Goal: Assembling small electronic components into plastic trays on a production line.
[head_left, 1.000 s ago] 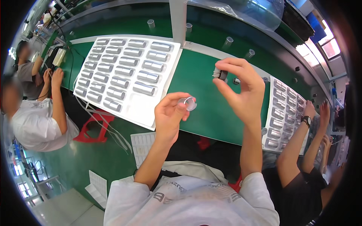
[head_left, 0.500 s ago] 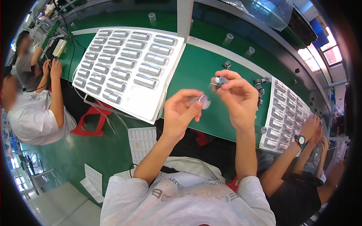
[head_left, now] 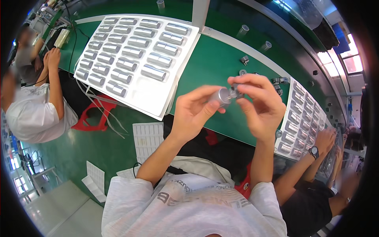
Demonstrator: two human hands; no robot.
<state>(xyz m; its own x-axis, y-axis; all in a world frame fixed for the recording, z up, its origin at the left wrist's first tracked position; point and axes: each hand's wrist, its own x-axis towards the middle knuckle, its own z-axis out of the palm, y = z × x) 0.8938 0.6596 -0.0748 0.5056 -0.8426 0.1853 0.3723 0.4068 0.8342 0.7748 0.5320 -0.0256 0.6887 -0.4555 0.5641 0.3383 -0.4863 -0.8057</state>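
Above the green bench, my left hand (head_left: pixel 194 114) is closed round a silver metal cylinder (head_left: pixel 222 96), its round end turned toward the right. Between the fingertips of my right hand (head_left: pixel 260 104) is a small dark-and-silver metal part (head_left: pixel 235 91). That part meets the cylinder's end, or lies just in front of it; which of the two I cannot tell. To the left lies a white tray (head_left: pixel 148 98) with rows of silver cylinders (head_left: pixel 153 72) in its pockets. A pocket at its near right corner holds no cylinder.
Small metal parts (head_left: pixel 279 80) lie on the green bench (head_left: pixel 205 63) beyond my right hand. A second tray of cylinders (head_left: pixel 291 127) stands at the right, beside a co-worker's hands (head_left: pixel 326 140). Two people (head_left: pixel 37 114) sit at the left. A metal post (head_left: pixel 200 15) rises behind the bench.
My hands have come together, and the small part has moved from apart to the cylinder's end. The left hand has turned the cylinder so more of its side shows. The view has shifted slightly.
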